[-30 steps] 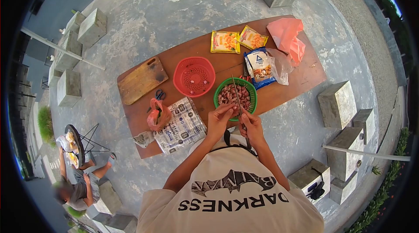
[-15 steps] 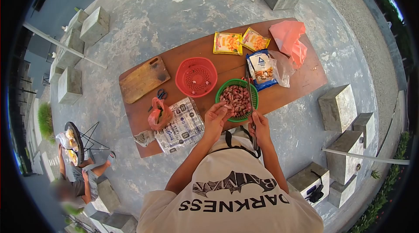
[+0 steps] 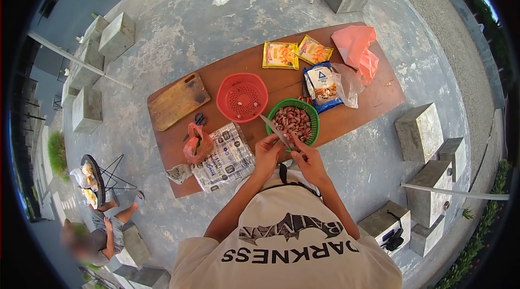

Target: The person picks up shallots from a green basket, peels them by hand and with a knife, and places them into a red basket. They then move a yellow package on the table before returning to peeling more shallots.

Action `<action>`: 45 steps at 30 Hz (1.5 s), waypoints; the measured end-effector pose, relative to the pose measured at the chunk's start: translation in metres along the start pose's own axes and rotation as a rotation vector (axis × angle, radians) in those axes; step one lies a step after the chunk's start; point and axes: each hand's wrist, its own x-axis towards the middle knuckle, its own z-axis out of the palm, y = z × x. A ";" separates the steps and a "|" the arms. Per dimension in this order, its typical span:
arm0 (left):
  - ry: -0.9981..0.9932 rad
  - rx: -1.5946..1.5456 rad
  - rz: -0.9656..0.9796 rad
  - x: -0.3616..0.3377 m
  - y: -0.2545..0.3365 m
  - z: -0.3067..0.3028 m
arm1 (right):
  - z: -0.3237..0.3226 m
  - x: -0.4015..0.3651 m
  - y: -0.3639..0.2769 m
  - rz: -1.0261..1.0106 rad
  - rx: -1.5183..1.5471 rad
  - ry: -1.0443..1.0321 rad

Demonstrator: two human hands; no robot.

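A green plastic basket (image 3: 316, 121) near the table's front edge holds many small reddish-purple shallots (image 3: 292, 121). My right hand (image 3: 309, 163) is closed round the handle of a knife (image 3: 274, 129), whose blade points up and to the left across the basket's left rim. Just left of it, my left hand (image 3: 268, 155) is pinched closed close to the blade. It seems to grip a shallot, mostly hidden by fingers and blade. Behind the green basket and to its left stands a red colander (image 3: 265, 91) with a few small pale pieces inside.
On the brown table (image 3: 216, 78) lie a wooden cutting board (image 3: 179, 102), scissors (image 3: 200, 119), a tied red bag (image 3: 198, 145) on newspaper (image 3: 225, 167), yellow packets (image 3: 280, 55), a blue-and-white packet (image 3: 324, 86) and a pink bag (image 3: 357, 48). A person (image 3: 103, 235) sits at far left.
The knife has swung from upright along the basket's right side to a leftward slant over its left rim. My right hand has moved left, close to my left hand.
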 end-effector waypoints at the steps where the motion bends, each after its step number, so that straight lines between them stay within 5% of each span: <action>1: 0.014 0.003 0.007 -0.001 0.000 0.000 | 0.001 0.001 0.000 -0.067 -0.005 0.010; 12: 0.015 0.161 0.126 -0.003 -0.003 -0.003 | 0.001 -0.002 -0.002 -0.161 -0.105 0.053; 15: 0.004 0.209 0.132 -0.004 0.003 0.005 | 0.001 -0.006 0.003 -0.103 -0.013 0.033; 17: 0.010 0.209 0.107 -0.003 0.003 0.006 | -0.001 -0.009 0.004 0.230 0.334 -0.030; 23: -0.015 0.267 0.190 -0.001 0.001 0.005 | 0.000 -0.007 0.004 0.025 0.210 0.007; 39: -0.009 0.337 0.264 -0.005 0.002 0.008 | 0.003 -0.009 0.011 -0.021 0.127 0.032; 45: 0.010 0.252 0.118 -0.002 0.001 0.007 | 0.005 -0.010 0.021 0.246 0.709 -0.006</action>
